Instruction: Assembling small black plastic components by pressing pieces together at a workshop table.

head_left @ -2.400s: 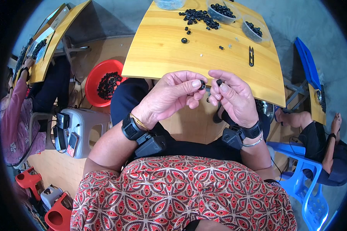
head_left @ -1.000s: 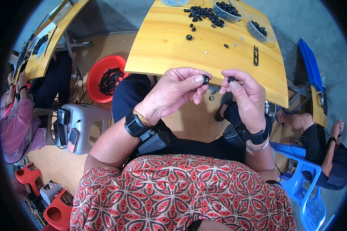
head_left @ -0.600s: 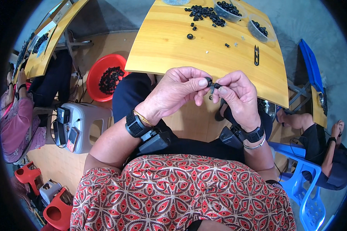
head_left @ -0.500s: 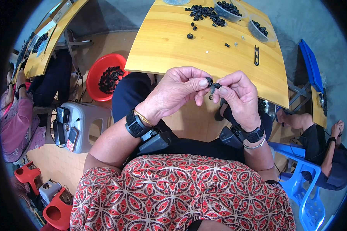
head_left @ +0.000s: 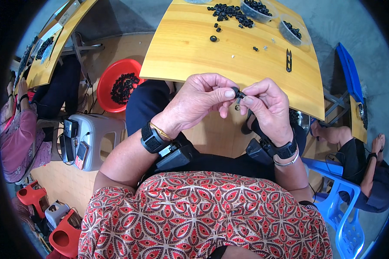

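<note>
Both hands meet just over the table's near edge. My left hand [head_left: 196, 98] pinches a small round black part [head_left: 236, 91] between thumb and forefinger. Against it, my right hand [head_left: 270, 108] pinches a second small black piece [head_left: 242, 96], also with thumb and fingertips. The two pieces touch; fingertips partly cover them, and their exact kind is too small to make out. Beyond the hands, on the wooden table [head_left: 181, 56], lie one black ring-shaped part [head_left: 213, 39], a small black star-shaped piece [head_left: 255, 48] and black thread snips [head_left: 288, 60].
A pile of black parts [head_left: 229, 14] lies at the table's far side, beside two clear bowls [head_left: 263, 17] [head_left: 293, 36] of similar parts. A red basin [head_left: 112, 71] with black pieces stands on the floor at left. A grey stool [head_left: 97, 142] and blue chair [head_left: 339, 203] flank me; people sit both sides.
The two black pieces have come closer together between my fingertips, my right fingers shifting slightly left. Both hands keep their pinch.
</note>
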The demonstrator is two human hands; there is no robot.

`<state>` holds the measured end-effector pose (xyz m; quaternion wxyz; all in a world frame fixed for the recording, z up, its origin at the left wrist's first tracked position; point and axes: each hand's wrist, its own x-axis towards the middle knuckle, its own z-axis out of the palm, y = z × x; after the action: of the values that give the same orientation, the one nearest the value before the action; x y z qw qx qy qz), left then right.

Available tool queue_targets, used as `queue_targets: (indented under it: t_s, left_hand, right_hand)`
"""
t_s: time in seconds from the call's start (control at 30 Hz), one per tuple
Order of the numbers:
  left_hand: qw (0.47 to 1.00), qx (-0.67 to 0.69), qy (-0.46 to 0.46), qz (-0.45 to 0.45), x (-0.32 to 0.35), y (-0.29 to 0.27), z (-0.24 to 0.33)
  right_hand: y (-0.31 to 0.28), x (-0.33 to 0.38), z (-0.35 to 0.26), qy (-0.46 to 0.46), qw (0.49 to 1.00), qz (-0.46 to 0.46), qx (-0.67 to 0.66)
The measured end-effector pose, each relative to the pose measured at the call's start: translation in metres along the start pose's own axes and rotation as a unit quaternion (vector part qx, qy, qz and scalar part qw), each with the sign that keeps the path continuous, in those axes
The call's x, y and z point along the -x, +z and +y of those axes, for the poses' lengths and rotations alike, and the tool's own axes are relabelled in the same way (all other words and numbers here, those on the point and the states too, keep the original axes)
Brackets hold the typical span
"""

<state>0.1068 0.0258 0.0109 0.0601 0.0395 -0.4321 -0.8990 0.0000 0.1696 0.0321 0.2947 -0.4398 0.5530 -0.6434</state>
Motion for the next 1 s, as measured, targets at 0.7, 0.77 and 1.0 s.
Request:
queue_targets:
  t_s: [0.7,0.77,1.0]
  left_hand:
    - [0.994,-0.101,0.043,0.03,0.0,0.0,-0.003]
    - [0.994,-0.093,0.041,0.032,0.0,-0.001,-0.004]
    - [0.995,-0.069,0.047,0.05,0.0,0.005,-0.006]
  right_hand:
    - [0.003,-0.001,0.0,0.066,0.997,-0.003,-0.029]
    - [0.0,-0.001,-0.001,0.091,0.995,-0.012,-0.035]
    - [-0.001,0.001,0.004,0.128,0.986,-0.028,-0.099]
